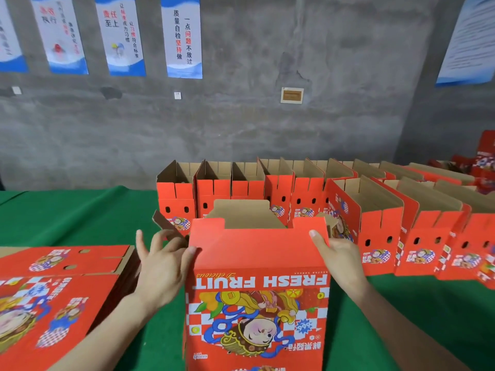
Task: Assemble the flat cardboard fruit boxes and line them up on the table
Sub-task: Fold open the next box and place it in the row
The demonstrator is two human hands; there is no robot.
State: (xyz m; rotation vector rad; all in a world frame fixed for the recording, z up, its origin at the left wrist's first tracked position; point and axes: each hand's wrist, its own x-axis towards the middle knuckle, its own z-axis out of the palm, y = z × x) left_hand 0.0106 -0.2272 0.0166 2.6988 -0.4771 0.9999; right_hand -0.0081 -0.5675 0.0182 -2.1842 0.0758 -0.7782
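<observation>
A red cardboard fruit box (257, 290) with upside-down "FRESH FRUIT" print stands opened in front of me on the green table (80, 218). My left hand (163, 266) presses its left side, thumb on the front panel and fingers spread by a brown side flap. My right hand (337, 258) grips the box's upper right edge. A stack of flat red boxes (53, 295) lies at the left. Several assembled boxes (308, 199) stand in rows behind and to the right.
A grey concrete wall (241, 124) with hanging posters rises behind the table. More red cartons (482, 162) pile up at the far right. Bare green cloth shows at the back left and near right of the table.
</observation>
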